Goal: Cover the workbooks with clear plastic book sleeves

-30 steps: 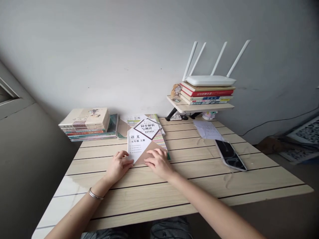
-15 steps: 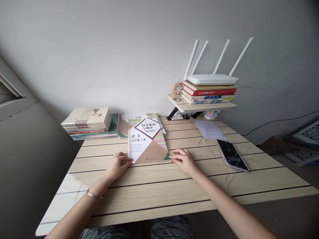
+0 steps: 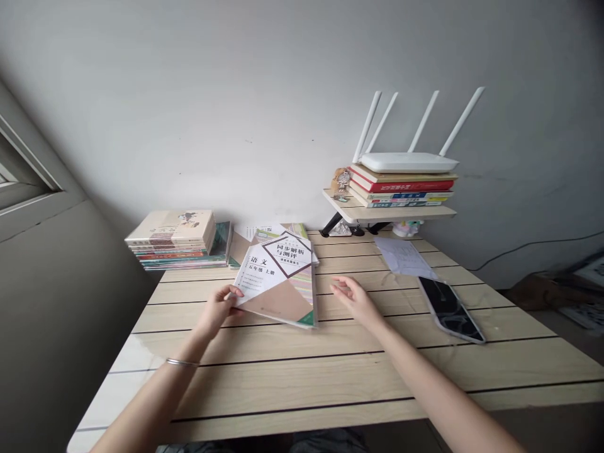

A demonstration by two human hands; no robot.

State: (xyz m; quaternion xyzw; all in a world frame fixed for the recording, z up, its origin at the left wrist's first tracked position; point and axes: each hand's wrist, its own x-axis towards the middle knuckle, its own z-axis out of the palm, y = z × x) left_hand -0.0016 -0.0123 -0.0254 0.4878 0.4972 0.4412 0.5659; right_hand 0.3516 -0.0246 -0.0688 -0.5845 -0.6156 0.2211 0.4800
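Observation:
A workbook [image 3: 276, 283] with a white and tan cover and a green corner lies turned at an angle, partly over other books [image 3: 245, 234] behind it. My left hand [image 3: 221, 308] grips its lower left corner, thumb on the cover and fingers underneath. Just right of the workbook, apart from it, my right hand [image 3: 352, 299] hovers over the table with fingers loosely spread and nothing in them.
On the left stands a stack of books [image 3: 170, 236]. A small raised shelf [image 3: 391, 212] at the back right carries several books and a white router [image 3: 408, 162]. Before it lie a paper sheet [image 3: 403, 257] and a phone [image 3: 450, 308] on the slatted table [image 3: 283, 377].
The workbook has turned clockwise, its right lower corner coming nearer to me. My right hand has let go of it and shifted right. My left hand has taken hold of the corner.

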